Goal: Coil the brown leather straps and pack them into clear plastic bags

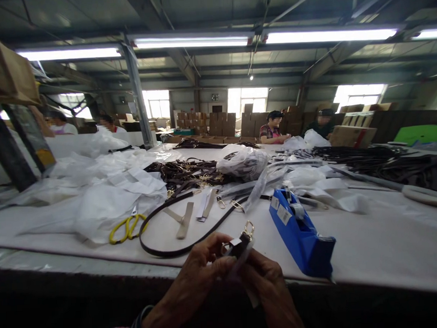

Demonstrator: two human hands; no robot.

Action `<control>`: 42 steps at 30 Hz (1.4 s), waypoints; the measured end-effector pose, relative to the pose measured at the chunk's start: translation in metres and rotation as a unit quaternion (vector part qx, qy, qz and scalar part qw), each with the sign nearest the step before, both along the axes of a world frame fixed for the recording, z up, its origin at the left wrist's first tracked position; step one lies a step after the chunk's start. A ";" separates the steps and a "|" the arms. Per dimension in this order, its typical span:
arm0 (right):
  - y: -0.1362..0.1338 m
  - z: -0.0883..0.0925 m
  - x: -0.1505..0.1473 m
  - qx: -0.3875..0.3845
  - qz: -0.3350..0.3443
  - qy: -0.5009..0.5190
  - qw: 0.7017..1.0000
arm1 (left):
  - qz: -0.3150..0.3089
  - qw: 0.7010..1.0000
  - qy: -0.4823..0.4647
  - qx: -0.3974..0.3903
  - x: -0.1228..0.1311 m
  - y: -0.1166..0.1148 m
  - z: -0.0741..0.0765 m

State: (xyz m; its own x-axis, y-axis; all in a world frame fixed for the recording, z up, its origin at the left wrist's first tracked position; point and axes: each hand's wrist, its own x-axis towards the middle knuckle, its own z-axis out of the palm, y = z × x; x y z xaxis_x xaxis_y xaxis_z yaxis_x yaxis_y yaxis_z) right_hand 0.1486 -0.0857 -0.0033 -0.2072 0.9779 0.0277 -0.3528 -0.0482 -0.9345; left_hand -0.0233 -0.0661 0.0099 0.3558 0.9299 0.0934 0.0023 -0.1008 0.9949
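Note:
My left hand (204,267) pinches the near end of a dark strap (240,248) just past the table's front edge. A gold clasp (248,229) sticks up from that end, and a small white tag lies against it. My right hand (263,277) closes round the same piece from the right, with clear plastic between the fingers; its fingertips are partly hidden. Another dark strap (159,252) curves over the table behind my hands. Yellow-handled scissors (127,229) lie to the left, and a blue tape dispenser (300,235) stands to the right.
Beige strips (186,221) lie beyond my hands. Farther back are a pile of dark straps with gold clasps (190,172), plastic bags (243,163) and white sheeting (112,201). A person (272,128) sits across the table; other people are farther off.

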 end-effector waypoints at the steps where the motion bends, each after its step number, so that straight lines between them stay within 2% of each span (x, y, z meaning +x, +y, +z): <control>1: 0.002 -0.002 0.003 0.005 -0.017 -0.021 1.000 | -0.004 1.000 -0.001 -0.002 0.001 0.002 0.002; 3: 0.007 -0.009 0.009 0.011 -0.048 -0.036 0.998 | 0.011 1.000 0.022 0.015 0.004 0.006 0.008; 6: 0.013 -0.018 0.022 0.005 -0.087 -0.026 0.996 | 0.094 0.981 0.144 0.096 0.009 0.013 0.015; 8: 0.014 -0.019 0.030 0.028 -0.070 -0.055 0.996 | 0.115 0.960 0.212 0.142 0.013 0.021 0.017; 11: 0.013 -0.014 0.039 0.118 -0.009 -0.154 0.981 | 0.080 0.948 0.245 0.189 0.019 0.036 0.012; 14: 0.012 -0.015 0.038 0.235 -0.010 -0.283 0.930 | 0.051 0.926 0.283 0.246 0.023 0.049 0.000; 18: 0.019 -0.032 0.029 0.367 -0.083 -0.456 0.806 | -0.002 0.888 0.335 0.316 0.022 0.056 -0.014; 20: 0.021 -0.039 0.027 0.397 -0.101 -0.491 0.769 | -0.007 0.885 0.338 0.320 0.019 0.057 -0.015; 21: 0.022 -0.041 0.027 0.403 -0.098 -0.490 0.766 | -0.004 0.888 0.334 0.316 0.018 0.057 -0.014; 25: 0.023 -0.043 0.036 0.408 -0.109 -0.443 0.791 | -0.009 0.901 0.315 0.300 0.015 0.060 -0.009; 27: 0.026 -0.044 0.040 0.420 -0.133 -0.435 0.786 | -0.011 0.900 0.322 0.293 0.014 0.062 -0.008; 31: 0.038 -0.040 0.042 0.426 -0.142 -0.447 0.774 | -0.012 0.885 0.343 0.314 0.014 0.064 -0.009; 37: 0.053 -0.023 0.037 0.399 -0.123 -0.493 0.763 | -0.034 0.836 0.417 0.355 0.018 0.063 -0.006; 42: 0.062 -0.019 0.028 0.348 -0.139 -0.567 0.734 | -0.017 0.838 0.421 0.347 0.018 0.067 -0.005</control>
